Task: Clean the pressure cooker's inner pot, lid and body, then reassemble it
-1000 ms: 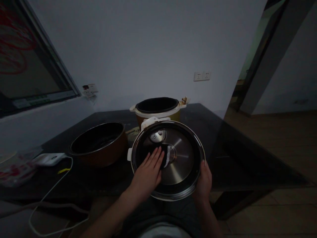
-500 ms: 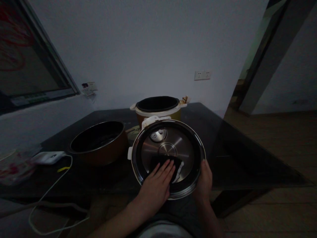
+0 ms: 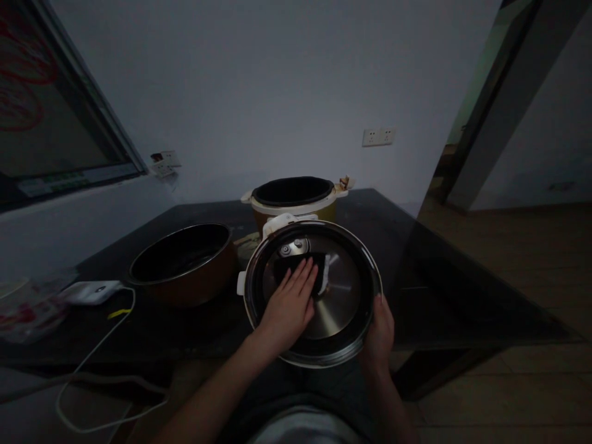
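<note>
At the counter's near edge [image 3: 198,353] | pot lid [image 3: 342,296] tipped up, shiny side showing | left hand [image 3: 287,308] nearly flat, pressing black cloth [image 3: 283,266] on it | right hand [image 3: 380,327] curled on rim [image 3: 380,280] | best: press softly by little knobs [image 3: 298,244], grip tight

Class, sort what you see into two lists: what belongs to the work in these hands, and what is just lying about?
In the work:
- pressure-cooker lid, in the right hand
- black cloth, under the left hand
- probably the open cooker base, untouched

Apparently lying about:
- brown pot
- corded white device
- plastic bag
</note>
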{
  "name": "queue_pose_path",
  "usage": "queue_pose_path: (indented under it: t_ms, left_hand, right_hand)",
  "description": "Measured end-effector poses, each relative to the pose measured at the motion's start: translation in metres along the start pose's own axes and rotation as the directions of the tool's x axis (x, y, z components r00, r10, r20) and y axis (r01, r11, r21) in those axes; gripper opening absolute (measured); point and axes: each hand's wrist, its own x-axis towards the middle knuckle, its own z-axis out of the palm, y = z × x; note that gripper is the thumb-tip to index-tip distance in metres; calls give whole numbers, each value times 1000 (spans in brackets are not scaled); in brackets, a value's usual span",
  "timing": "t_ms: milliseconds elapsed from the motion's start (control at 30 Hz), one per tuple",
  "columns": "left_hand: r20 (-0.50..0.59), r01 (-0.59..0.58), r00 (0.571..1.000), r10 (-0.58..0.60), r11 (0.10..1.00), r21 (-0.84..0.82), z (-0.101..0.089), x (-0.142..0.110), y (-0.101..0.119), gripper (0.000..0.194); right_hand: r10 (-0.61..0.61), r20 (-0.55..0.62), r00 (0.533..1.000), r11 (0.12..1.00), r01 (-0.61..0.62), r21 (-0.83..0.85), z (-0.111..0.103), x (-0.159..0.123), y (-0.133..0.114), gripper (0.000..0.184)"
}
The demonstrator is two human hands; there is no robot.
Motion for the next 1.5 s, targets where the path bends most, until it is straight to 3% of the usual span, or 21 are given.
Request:
queue_pose_path:
  t_ms: [133,300,433,533,800,967,1133,1267,1500]
  left_hand:
    - [11,24,1000,-24,999,33,5,-28,-2,64]
    - [55,-27,998,23,997,72,13,-50,13,65]
    - [88,-83,993,79,996,44,15,-42,24,66]
    - [81,-120,989,120,993,-5,13,-26,25,65]
    - [11,-88,996,88,995,-37,5,11,5,63]
    - [-16,-45,999,45,998,-54,5,3,-6,63]
    - [21,-13,1000,15,996,-89,4,-17,-12,61]
    - [62,-3,998,8,997,-72,9,-28,-15,59]
    - [17,-58,998,59,997,-49,9,-8,-13,61]
  right_hand:
    - [26,-1,1000,999,-26,38,-2,1,3,56]
    - [72,8,997,991,-72,109,-1,0,5,58]
    - [81,-25,996,994,-79,81,-1,1,5,57]
    - [73,24,997,994,-74,84,-2,1,5,56]
    - [83,21,996,993,-85,83,0,1,2,60]
    - [103,-33,994,992,-100,81,0,0,2,56]
    - [107,48,993,981,-113,159,-1,1,4,56]
    - [113,46,993,978,-119,172,-1,1,3,58]
    - [153,17,988,974,-154,169,-1,2,5,63]
